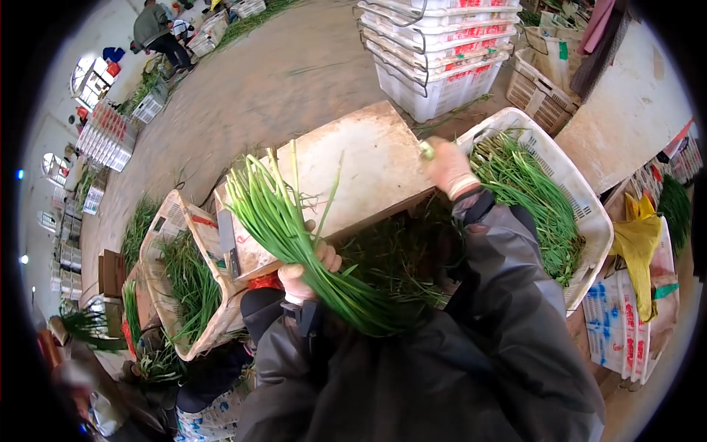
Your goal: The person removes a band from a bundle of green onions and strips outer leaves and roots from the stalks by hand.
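A bunch of long green stalks (294,236) is gripped in my left hand (309,276), the pale ends pointing up and the leafy ends hanging over my lap. Behind it lies a worn pale board (361,169) with a knife (227,239) on its left edge. My right hand (449,171), blurred by motion, is closed at the board's right corner around something small and pale green that I cannot make out. Close to my right arm, a white crate (600,228) holds more green stalks (530,199).
A crate (210,342) with greens stands at the left. Stacked white crates (434,81) rise beyond the board. A yellow cloth (635,239) hangs over crates at the right. One person (158,33) bends at the far left; another (199,383) sits at the lower left.
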{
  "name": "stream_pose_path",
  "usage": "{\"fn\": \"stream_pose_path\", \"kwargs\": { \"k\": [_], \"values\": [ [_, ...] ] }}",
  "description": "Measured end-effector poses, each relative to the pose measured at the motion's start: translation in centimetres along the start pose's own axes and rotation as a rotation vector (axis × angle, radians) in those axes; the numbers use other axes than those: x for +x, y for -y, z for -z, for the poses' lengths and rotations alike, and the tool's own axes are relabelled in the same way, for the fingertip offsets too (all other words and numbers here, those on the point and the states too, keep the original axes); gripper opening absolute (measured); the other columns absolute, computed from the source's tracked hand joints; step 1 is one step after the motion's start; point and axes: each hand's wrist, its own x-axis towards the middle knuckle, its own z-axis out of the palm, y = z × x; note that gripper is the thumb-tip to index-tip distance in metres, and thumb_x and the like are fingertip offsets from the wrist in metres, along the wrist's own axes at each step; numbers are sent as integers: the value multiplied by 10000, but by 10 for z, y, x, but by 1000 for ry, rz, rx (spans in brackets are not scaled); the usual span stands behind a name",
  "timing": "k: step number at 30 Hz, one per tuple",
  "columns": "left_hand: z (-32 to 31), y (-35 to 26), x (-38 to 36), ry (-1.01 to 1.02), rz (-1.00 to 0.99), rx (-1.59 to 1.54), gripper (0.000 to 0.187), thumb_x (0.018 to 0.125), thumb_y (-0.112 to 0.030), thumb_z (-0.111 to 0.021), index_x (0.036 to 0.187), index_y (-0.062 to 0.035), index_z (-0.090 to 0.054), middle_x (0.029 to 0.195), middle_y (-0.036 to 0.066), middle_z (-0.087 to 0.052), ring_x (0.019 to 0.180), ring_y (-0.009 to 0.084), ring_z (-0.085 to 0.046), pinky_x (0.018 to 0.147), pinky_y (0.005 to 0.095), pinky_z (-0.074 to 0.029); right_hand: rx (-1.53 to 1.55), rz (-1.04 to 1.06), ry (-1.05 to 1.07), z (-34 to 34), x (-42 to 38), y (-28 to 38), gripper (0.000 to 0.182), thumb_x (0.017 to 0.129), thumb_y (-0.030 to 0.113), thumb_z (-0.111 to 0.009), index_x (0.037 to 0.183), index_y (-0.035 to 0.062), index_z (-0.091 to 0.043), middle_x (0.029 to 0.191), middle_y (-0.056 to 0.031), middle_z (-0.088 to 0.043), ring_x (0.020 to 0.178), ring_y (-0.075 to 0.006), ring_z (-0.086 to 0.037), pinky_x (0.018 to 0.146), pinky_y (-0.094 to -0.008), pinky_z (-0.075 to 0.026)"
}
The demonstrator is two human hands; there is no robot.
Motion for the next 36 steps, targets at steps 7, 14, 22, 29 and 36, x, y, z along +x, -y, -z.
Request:
{"fn": "stream_pose_path", "kwargs": {
  "k": [7, 14, 22, 29, 36],
  "values": [
    [7, 5, 5, 29, 93, 6, 847, 673, -271, -798, 1455, -127, -507, 784, -8, -485, 641, 155, -428, 613, 328, -320, 1106, -292, 794, 0, -36, 55, 281, 912, 345, -804, 1027, 108, -704, 701, 39, -602, 529, -61, -488, 451, -237, -383],
    [-10, 28, 14, 4, 227, 31, 884, 626, -302, -783, 1439, -109, -493, 774, 21, -490, 605, 176, -415, 596, 346, -322, 1422, -226, 806, -24, -50, 102, 321, 952, 247, -757, 1200, 65, -668, 725, 11, -574, 547, -71, -480, 487, -241, -369],
    [2, 34, 18, -94, 208, 93, 960, 651, -314, -799, 1500, -62, -429, 1150, 178, -651, 783, 295, -661, 658, 412, -566, 1010, -81, 892, 15, -32, 72, 160, 906, 178, -772, 965, 46, -704, 716, 2, -643, 574, -74, -547, 517, -234, -421],
    [24, 28, 16, -150, 191, 98, 926, 673, -310, -787, 1499, -80, -438, 1115, 142, -656, 734, 268, -643, 658, 462, -545, 65, 303, 719, -7, -47, 41, 331, 832, 302, -768, 943, -6, -718, 954, -207, -743, 961, -416, -706, 827, -496, -551],
    [24, 19, 10, -61, 192, 63, 1017, 653, -289, -801, 1557, -104, -374, 901, 60, -552, 659, 222, -537, 570, 389, -399, -288, 308, 911, -57, -54, 30, 427, 817, 304, -789, 1141, 30, -739, 1095, -200, -749, 1050, -379, -707, 899, -472, -564]
  ]
}}
